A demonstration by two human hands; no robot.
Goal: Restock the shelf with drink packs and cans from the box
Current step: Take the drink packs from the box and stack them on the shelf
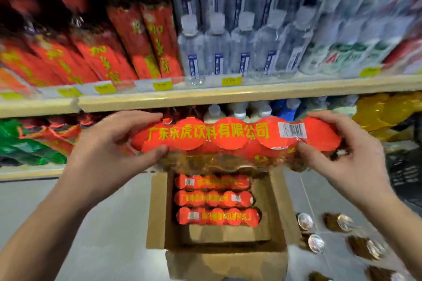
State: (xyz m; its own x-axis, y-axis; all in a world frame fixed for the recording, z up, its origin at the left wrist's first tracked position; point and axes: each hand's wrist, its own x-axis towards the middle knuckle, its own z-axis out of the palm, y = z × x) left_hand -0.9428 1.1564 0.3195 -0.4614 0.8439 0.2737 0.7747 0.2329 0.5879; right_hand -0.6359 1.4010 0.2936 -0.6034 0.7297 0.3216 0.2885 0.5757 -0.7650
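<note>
A red shrink-wrapped drink pack (235,137) with yellow lettering and a barcode hangs in front of the middle shelf, above the box. My left hand (114,143) grips its left end, thumb underneath and fingers over the top. At the right end my right hand (342,155) grips the same pack. Below on the floor stands the open cardboard box (157,217), and three more red packs (214,199) lie side by side in it.
The upper shelf edge (251,93) with yellow price tags carries red cartons (127,43) and clear water bottles (217,45). White-capped bottles (238,110) stand behind the held pack. Green packs (25,143) lie at the left, yellow packs (388,112) at the right. Several cans (342,222) lie on the floor.
</note>
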